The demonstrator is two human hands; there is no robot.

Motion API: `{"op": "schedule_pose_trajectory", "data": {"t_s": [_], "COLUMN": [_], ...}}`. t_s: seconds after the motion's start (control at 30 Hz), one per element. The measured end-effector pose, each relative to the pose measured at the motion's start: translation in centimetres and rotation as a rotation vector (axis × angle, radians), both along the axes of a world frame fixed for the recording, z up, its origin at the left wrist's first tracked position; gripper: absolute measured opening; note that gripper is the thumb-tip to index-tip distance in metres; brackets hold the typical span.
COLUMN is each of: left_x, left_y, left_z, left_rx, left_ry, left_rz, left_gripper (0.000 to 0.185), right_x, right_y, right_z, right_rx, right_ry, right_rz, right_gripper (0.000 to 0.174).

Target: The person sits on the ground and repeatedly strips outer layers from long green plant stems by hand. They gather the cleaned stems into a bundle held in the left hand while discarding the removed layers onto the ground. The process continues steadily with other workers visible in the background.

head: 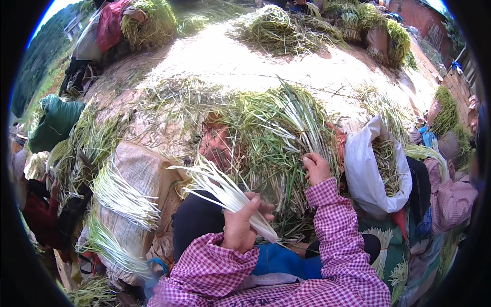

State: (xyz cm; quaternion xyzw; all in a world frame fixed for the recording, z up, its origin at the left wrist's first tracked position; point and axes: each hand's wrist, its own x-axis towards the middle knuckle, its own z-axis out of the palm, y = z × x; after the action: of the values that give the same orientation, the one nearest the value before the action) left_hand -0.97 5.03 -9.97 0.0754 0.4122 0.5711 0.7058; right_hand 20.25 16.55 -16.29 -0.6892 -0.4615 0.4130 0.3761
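Note:
A bunch of pale, peeled plant stalks [226,192] lies in my left hand [243,222], with the thumb and fingers around it. Further right, my right hand [316,168] is at the near edge of a large heap of green leafy stalks [276,142]; its fingers are curled, and whether they pinch a stalk cannot be made out. White-stemmed stalks [303,115] rest on top of the heap, just beyond that hand. On a wrapped block-like bundle [134,169] at the left lie a bunch of white stalks [126,195] and a lower bunch of greenish-white stalks [119,249].
An open white woven sack [360,169] of plant waste stands right of the heap. A person in a pink checked sleeve [452,192] sits at the far right, another in dark red [42,215] at the left. A green sack [55,122] and more plant heaps [280,30] lie further out.

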Motion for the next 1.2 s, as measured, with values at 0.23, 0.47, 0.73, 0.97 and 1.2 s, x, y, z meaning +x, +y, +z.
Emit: {"op": "schedule_pose_trajectory", "data": {"t_s": [0.23,0.47,0.73,0.97,1.2], "left_x": [-0.4,-0.5,0.2,1.2,1.3], "left_y": [-0.1,-0.3,-0.1,-0.5,-0.8], "left_z": [0.1,0.3,-0.2,-2.2,-2.8], "left_rx": [-0.009,-0.051,-0.087,-0.057,-0.040], "left_ry": [-0.016,-0.013,0.026,0.165,0.251], "left_rz": [-0.042,-0.060,-0.120,-0.141,-0.093], "left_gripper": [0.015,0.015,0.018,0.026,0.037], "right_x": [0.8,4.3,3.5,-3.0,-4.8], "right_y": [6.0,3.4,-4.4,-13.8,-16.1], "right_z": [-1.6,-0.2,3.1,0.1,0.2], "right_rx": [-0.129,0.496,0.227,-0.071,-0.103], "right_ry": [-0.767,0.071,0.384,0.642,0.642], "right_rz": [0.078,-0.193,-0.253,0.024,0.297], "right_gripper": [0.022,0.005,0.020,0.020,0.021]}}
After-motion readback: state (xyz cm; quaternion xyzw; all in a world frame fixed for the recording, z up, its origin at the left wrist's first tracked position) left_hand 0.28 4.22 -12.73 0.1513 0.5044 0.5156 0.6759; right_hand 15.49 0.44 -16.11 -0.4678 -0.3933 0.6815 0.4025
